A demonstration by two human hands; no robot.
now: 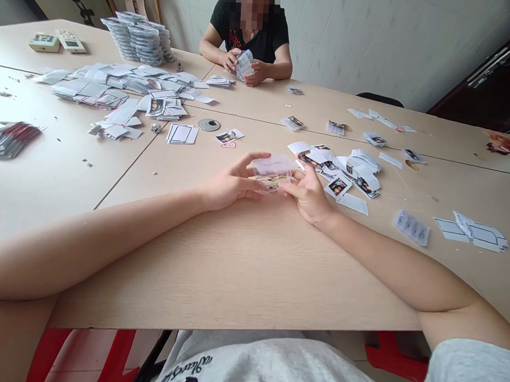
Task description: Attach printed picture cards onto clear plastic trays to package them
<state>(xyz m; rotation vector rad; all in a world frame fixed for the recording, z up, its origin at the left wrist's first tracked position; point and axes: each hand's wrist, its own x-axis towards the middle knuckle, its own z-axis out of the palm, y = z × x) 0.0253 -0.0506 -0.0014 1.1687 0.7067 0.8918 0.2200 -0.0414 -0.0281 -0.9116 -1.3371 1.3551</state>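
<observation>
Plastic sleeve [272, 173] between hands [308, 196], pale laminate tabletop [234, 269], tiled wall [344, 42] beyond

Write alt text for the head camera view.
The left hand and right hand hold a small clear plastic packet above a pale wood-grain table scattered with printed paper cards. Across the table, a co-worker holds a bundle of packets near tall stacks of packets.

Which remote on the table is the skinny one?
The right-hand remote at the far corner is long and thin; the other remote beside it is short and wide.
</observation>
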